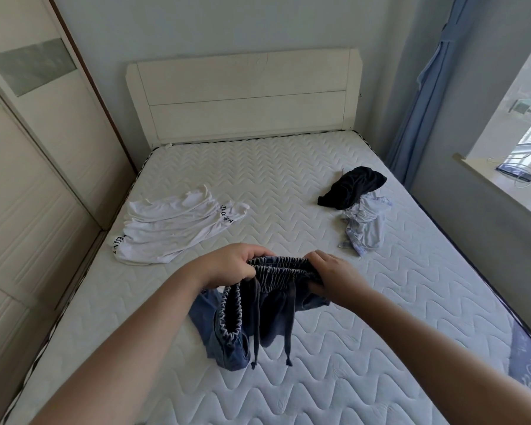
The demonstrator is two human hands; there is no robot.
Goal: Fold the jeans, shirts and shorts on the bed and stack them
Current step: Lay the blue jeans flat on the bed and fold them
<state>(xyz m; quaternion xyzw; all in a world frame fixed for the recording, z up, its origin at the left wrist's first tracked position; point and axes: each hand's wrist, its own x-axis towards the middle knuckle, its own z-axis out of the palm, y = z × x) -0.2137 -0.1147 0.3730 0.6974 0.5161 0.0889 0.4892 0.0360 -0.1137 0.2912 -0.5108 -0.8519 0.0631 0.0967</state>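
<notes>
Jeans: dark denim, elastic waistband bunched between both hands above the bed's near half; legs and drawstrings hang toward 6 o'clock.
Left hand: grip closed on the waistband's 9 o'clock end.
Right hand: grip closed on the waistband's 3 o'clock end.
White shirt: lies loose at 10 o'clock of the hands.
Black garment: crumpled at 1 o'clock, overlapping a pale blue garment.
</notes>
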